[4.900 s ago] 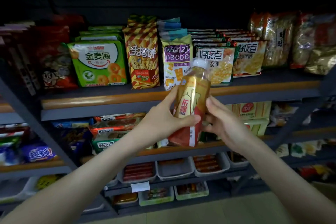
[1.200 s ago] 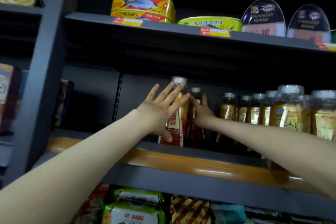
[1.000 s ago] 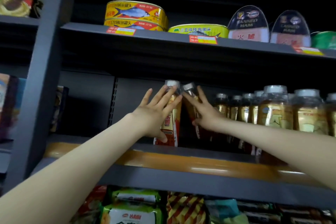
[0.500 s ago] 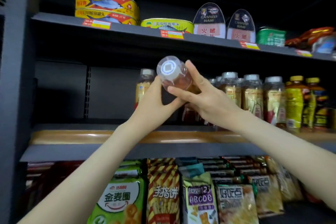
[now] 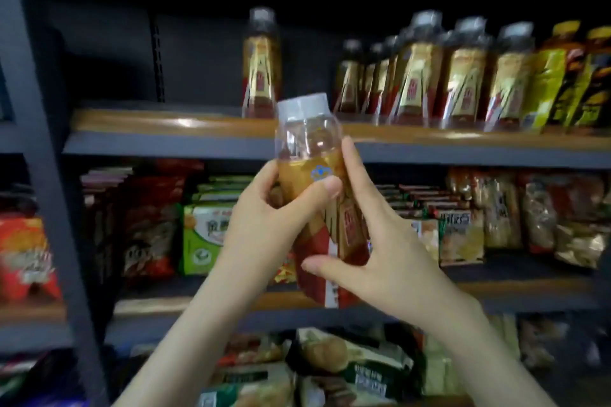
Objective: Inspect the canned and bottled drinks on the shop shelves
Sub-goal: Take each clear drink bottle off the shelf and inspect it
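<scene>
I hold a tea bottle (image 5: 310, 155) with a clear cap and a gold and red label upright in front of the shelves, tilted a little to the left. My left hand (image 5: 274, 211) grips its upper body, thumb across the front. My right hand (image 5: 373, 241) holds its lower right side, thumb under the label and fingers up along the bottle. On the drinks shelf (image 5: 198, 129) behind it, one like bottle (image 5: 261, 63) stands alone, with a row of like bottles (image 5: 459, 76) further right.
Yellow-labelled bottles (image 5: 568, 79) stand at the right end of the drinks shelf. Snack bags (image 5: 205, 238) fill the shelf below, and more packets (image 5: 330, 363) lie lower down. A grey upright post (image 5: 43, 155) runs down the left.
The bottle has come down from the drinks shelf to chest height and turned from cap-toward-me to upright. Both hands shifted their grip onto its body. The view has dropped to lower shelves.
</scene>
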Demonstrator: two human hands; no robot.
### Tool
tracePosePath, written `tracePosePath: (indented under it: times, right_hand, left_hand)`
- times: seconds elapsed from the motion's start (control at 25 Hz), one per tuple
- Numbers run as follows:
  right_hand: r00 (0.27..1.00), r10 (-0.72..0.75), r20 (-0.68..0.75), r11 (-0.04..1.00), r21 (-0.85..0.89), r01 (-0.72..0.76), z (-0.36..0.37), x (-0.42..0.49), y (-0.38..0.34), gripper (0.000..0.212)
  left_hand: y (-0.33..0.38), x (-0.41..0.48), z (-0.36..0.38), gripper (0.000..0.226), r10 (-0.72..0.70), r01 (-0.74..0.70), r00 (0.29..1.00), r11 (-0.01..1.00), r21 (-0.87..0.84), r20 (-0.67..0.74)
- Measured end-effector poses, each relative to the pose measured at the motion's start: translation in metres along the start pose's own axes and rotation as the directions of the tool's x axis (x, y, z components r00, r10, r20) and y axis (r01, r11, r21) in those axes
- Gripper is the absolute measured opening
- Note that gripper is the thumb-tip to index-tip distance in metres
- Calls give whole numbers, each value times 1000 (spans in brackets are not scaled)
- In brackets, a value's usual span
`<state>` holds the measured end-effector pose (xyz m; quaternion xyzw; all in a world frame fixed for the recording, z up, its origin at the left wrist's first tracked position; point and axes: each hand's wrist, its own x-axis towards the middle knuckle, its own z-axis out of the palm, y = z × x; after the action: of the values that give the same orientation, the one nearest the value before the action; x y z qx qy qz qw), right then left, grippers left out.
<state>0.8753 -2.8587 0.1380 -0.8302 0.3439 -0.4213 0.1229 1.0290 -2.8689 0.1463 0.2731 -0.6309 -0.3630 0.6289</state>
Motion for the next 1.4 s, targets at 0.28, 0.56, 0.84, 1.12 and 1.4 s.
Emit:
tracePosePath:
  times: [0.28, 0.56, 0.84, 1.12, 1.4]
  right_hand:
    - [961, 205, 186, 751, 600, -277, 54, -82, 54, 99]
    - [797, 247, 551, 646, 519, -560, 85, -111, 81, 92]
    - [706, 348, 617, 398, 584, -707, 100, -133, 86, 67]
    - [629, 290, 722, 418, 496, -761, 94, -136, 86, 64]
    - [681, 181, 710, 707, 388, -592, 107, -159, 85, 100]
  left_hand:
    - [-77, -99, -17, 70, -407, 402, 904, 913, 63, 128]
    - [-108, -154, -14, 66, -546, 550, 835, 833, 56, -69]
    - [-101, -182, -13, 49, -660, 662, 749, 749, 16, -54]
    - [-100, -183, -12, 46, -814, 799, 577, 549, -245, 60]
    - [-116, -182, 5, 43, -946, 909, 314, 323, -263, -77]
